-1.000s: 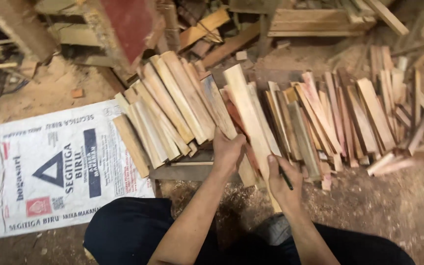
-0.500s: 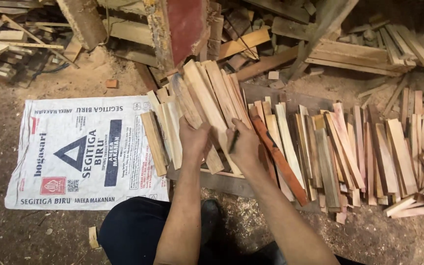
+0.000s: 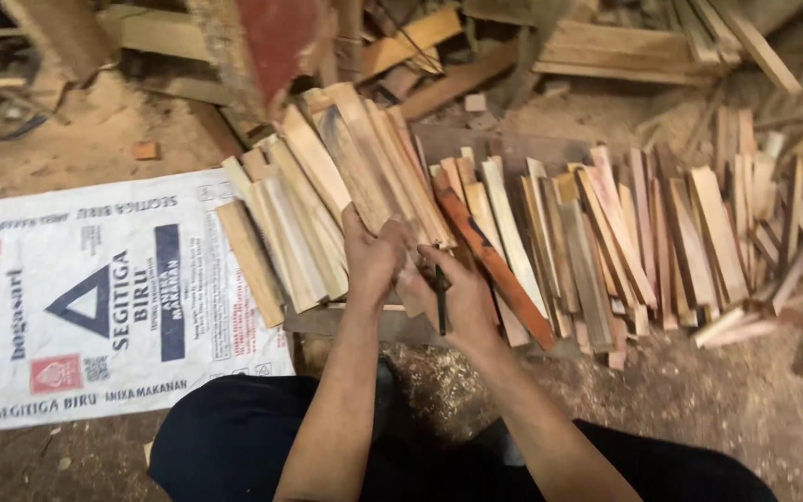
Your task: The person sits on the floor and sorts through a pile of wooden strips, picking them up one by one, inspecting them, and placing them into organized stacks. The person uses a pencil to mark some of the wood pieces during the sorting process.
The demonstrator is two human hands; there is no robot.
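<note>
My left hand is closed on the near end of a long pale wooden slat that lies on a leaning stack of slats. Right beside it, my right hand pinches a thin dark stick, like a pencil, and rests against the same slat ends. A reddish-brown slat lies slantwise just right of my right hand. My dark-trousered legs fill the bottom of the view.
A white woven sack with blue print lies flat on the dirt at left. Many short slats spread out to the right. A red-painted wooden piece and stacked planks sit at the back. Sawdust covers the ground.
Both hands have moved left, from the pale slats in the middle to the leaning stack next to the sack. They now sit close together on the slat ends.
</note>
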